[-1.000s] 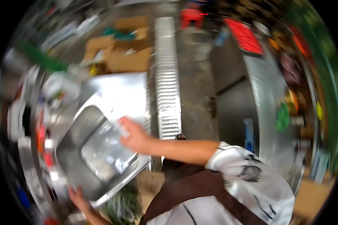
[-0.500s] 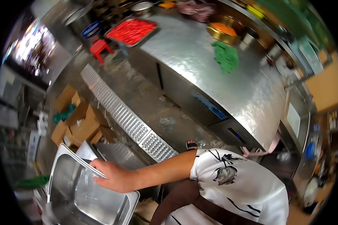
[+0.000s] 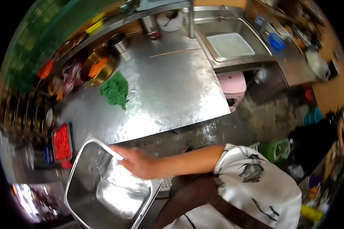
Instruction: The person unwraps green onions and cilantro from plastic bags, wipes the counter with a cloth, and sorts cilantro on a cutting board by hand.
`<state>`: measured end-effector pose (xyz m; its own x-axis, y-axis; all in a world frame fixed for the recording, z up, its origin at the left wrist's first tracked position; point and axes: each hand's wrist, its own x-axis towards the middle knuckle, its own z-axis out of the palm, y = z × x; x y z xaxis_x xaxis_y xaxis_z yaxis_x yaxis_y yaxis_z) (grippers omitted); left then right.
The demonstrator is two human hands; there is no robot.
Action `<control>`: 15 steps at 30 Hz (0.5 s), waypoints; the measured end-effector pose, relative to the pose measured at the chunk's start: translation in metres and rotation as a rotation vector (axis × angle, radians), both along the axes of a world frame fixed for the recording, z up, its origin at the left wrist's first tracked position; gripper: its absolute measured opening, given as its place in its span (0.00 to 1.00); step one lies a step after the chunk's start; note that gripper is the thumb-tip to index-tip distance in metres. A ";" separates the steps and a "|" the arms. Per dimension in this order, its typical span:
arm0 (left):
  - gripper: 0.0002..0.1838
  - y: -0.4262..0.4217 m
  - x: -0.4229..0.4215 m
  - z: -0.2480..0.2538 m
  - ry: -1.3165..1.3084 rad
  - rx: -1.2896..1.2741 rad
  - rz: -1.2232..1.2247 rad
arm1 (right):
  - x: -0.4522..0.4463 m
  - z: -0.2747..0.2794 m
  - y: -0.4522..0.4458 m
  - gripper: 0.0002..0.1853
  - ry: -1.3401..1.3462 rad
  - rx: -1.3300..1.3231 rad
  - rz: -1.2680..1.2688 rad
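An empty, deep steel pan (image 3: 122, 194) hangs tilted at the lower left, before my body. My right hand (image 3: 135, 162) is closed on the pan's upper right rim, thumb and fingers on either side of the metal. My left hand is out of sight. Beyond the pan stands a steel worktable (image 3: 164, 87), with a crumpled green cloth (image 3: 115, 89) on its top. The pan is near the table's front edge.
A sink (image 3: 233, 28) holds a white tub (image 3: 230, 45). A pink stool (image 3: 232, 86) stands below. Around the table's left side are a brass pot (image 3: 108, 70) and a tray of red food (image 3: 62, 142). At the right is another person in dark clothes (image 3: 313, 143).
My view has swung right from the floor drain and cardboard boxes to the worktable and sink. The pan has come along in my right hand. My left hand has left the view.
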<state>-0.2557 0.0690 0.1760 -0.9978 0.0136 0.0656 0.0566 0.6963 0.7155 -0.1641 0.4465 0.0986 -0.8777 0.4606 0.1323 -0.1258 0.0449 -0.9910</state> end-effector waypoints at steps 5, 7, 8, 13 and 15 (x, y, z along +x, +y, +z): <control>0.16 0.149 -0.072 -0.007 -0.136 0.287 -0.547 | 0.056 -0.011 0.089 0.25 -0.017 -0.044 -0.341; 0.14 0.220 -0.066 0.007 -0.153 0.366 -0.779 | 0.078 -0.016 0.124 0.24 0.018 -0.062 -0.429; 0.12 0.255 -0.061 0.015 -0.153 0.371 -0.803 | 0.090 -0.018 0.142 0.23 0.002 -0.082 -0.488; 0.05 0.402 -0.038 0.035 -0.204 0.307 -0.886 | 0.156 -0.018 0.239 0.21 -0.069 -0.153 -0.679; 0.03 0.454 -0.025 0.045 -0.260 0.315 -0.938 | 0.181 -0.022 0.281 0.21 -0.106 -0.216 -0.673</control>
<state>-0.2805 0.5229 0.2206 -0.5778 0.8160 -0.0161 0.2990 0.2300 0.9261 0.0168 0.7275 0.0761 -0.3973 0.9129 -0.0933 -0.0421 -0.1197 -0.9919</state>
